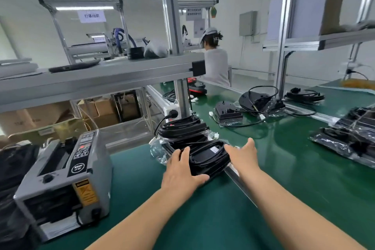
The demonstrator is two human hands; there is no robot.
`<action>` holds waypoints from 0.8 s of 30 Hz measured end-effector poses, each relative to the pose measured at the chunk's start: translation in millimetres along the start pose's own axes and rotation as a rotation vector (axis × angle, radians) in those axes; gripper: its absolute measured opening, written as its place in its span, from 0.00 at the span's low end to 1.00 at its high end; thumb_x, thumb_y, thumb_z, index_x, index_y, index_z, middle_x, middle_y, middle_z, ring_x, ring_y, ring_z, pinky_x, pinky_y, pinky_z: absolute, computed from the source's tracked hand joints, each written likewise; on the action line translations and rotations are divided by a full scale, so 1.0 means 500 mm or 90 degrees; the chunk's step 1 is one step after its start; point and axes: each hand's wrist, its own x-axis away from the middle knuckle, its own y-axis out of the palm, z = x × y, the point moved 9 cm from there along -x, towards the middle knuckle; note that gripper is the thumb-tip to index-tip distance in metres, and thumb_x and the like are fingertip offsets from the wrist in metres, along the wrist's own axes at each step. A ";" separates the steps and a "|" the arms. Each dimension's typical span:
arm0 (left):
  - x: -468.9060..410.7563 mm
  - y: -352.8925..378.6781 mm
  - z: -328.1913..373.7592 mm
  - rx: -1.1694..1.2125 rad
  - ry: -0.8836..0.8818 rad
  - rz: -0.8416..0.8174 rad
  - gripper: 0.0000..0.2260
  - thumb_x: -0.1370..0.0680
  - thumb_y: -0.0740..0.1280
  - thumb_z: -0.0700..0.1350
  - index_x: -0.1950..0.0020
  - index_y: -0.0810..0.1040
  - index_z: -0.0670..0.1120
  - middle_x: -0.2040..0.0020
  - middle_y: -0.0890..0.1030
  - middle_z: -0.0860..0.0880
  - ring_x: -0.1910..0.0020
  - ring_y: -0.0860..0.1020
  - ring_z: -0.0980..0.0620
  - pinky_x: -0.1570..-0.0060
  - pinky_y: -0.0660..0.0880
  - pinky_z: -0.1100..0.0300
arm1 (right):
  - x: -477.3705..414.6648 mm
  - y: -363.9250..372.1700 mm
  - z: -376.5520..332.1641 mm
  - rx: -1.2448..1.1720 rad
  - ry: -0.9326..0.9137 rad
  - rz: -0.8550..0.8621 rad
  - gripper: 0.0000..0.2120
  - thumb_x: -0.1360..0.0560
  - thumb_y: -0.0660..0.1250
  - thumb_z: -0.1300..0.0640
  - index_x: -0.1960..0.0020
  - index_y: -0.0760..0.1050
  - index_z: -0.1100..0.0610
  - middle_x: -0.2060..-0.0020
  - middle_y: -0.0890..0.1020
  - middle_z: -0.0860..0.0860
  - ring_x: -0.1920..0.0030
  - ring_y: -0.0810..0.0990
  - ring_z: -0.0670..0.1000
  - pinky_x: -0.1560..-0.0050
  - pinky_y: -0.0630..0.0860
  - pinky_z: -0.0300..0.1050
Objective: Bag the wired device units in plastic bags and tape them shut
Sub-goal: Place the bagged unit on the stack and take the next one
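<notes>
A factory line with aluminium frames and a green-matted bench point(203, 219); another worker sits far down it, back turned.

Both hands are spread, fingers fairly straight, pinching nothing. The left hand point(182, 170) lies over the near-left side of a black wired device unit point(209, 158) and the right hand point(242, 155) presses flat against its right side. The unit sits at the far edge of the near bench, across the metal rail. Clear plastic shows around it, though I cannot tell whether it is fully bagged.

The likely trouble is that, squeezed only from the sides, the slick plastic could let the unit slide. The coiled cable could also spring loose or catch on the stack of bagged units point(182, 130) touching it behind.

Counted: one unit between the hands, and two unbagged units point(228, 111) further along. One more lies past the upright post, and a bagged heap point(349, 134) at the right edge is too tangled to count. There is one tape dispenser point(63, 178) at the left edge.
</notes>
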 end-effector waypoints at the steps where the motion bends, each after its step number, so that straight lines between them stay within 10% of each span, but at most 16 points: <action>1: -0.012 0.009 0.003 -0.012 -0.008 -0.005 0.47 0.29 0.73 0.61 0.19 0.49 0.54 0.19 0.49 0.50 0.21 0.51 0.48 0.26 0.60 0.50 | -0.013 0.003 0.002 0.019 0.003 0.004 0.43 0.28 0.71 0.47 0.22 0.53 0.60 0.25 0.65 0.57 0.26 0.65 0.59 0.28 0.65 0.58; 6: -0.050 0.046 -0.001 -0.048 -0.039 -0.026 0.50 0.31 0.75 0.63 0.19 0.46 0.56 0.18 0.45 0.48 0.20 0.49 0.46 0.27 0.60 0.48 | -0.047 0.029 0.021 0.159 0.052 -0.016 0.47 0.28 0.64 0.33 0.21 0.49 0.57 0.26 0.68 0.56 0.25 0.63 0.59 0.28 0.61 0.59; 11: -0.056 0.087 -0.006 -0.052 -0.043 -0.052 0.46 0.30 0.75 0.62 0.20 0.52 0.60 0.18 0.43 0.47 0.20 0.47 0.42 0.27 0.60 0.47 | -0.046 0.067 0.029 0.179 0.033 -0.065 0.38 0.24 0.62 0.38 0.22 0.53 0.56 0.26 0.69 0.55 0.25 0.63 0.59 0.27 0.58 0.59; 15: -0.041 0.075 -0.007 -0.037 -0.034 -0.019 0.39 0.31 0.77 0.60 0.24 0.64 0.57 0.21 0.51 0.45 0.23 0.53 0.42 0.30 0.64 0.51 | -0.026 0.066 0.019 0.032 -0.007 -0.073 0.37 0.24 0.69 0.48 0.21 0.56 0.57 0.28 0.70 0.55 0.30 0.71 0.58 0.35 0.68 0.48; 19: 0.036 0.035 -0.019 0.061 0.011 0.037 0.35 0.34 0.78 0.59 0.30 0.68 0.58 0.26 0.58 0.51 0.27 0.61 0.48 0.33 0.66 0.58 | 0.043 0.036 0.020 -0.207 -0.011 -0.050 0.37 0.29 0.76 0.55 0.25 0.61 0.51 0.49 0.76 0.48 0.51 0.75 0.51 0.52 0.70 0.44; 24: 0.208 -0.038 -0.058 0.265 0.021 0.123 0.32 0.43 0.76 0.64 0.41 0.70 0.67 0.35 0.64 0.63 0.39 0.69 0.70 0.48 0.67 0.75 | 0.216 0.028 -0.016 -0.480 0.019 -0.147 0.49 0.39 0.83 0.53 0.25 0.60 0.45 0.43 0.78 0.47 0.42 0.78 0.50 0.36 0.68 0.51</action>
